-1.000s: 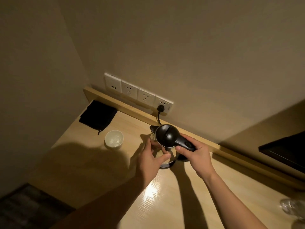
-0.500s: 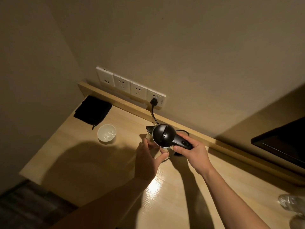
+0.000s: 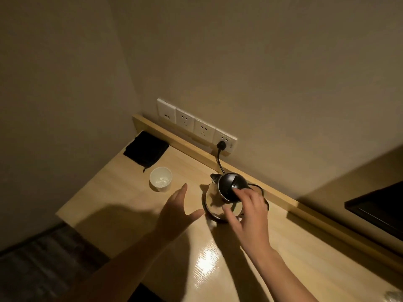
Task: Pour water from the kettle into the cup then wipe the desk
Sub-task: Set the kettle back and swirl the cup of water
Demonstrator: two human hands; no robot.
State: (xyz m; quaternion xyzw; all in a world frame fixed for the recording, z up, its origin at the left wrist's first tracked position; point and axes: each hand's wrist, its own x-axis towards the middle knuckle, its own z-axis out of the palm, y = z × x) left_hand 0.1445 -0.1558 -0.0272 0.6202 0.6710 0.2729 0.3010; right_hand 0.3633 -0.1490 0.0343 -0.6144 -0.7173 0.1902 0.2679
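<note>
You are only starting: the kettle (image 3: 229, 192) is sitting on its base at the back of the worktop (image 3: 305, 247), the white cup (image 3: 161, 182) standing left of it. Your right hand (image 3: 248, 211) is hovering open-fingered at the handle, your left hand (image 3: 176, 211) spread empty. Pouring and wiping remain; the black cloth (image 3: 145, 150) is lying untouched.
</note>
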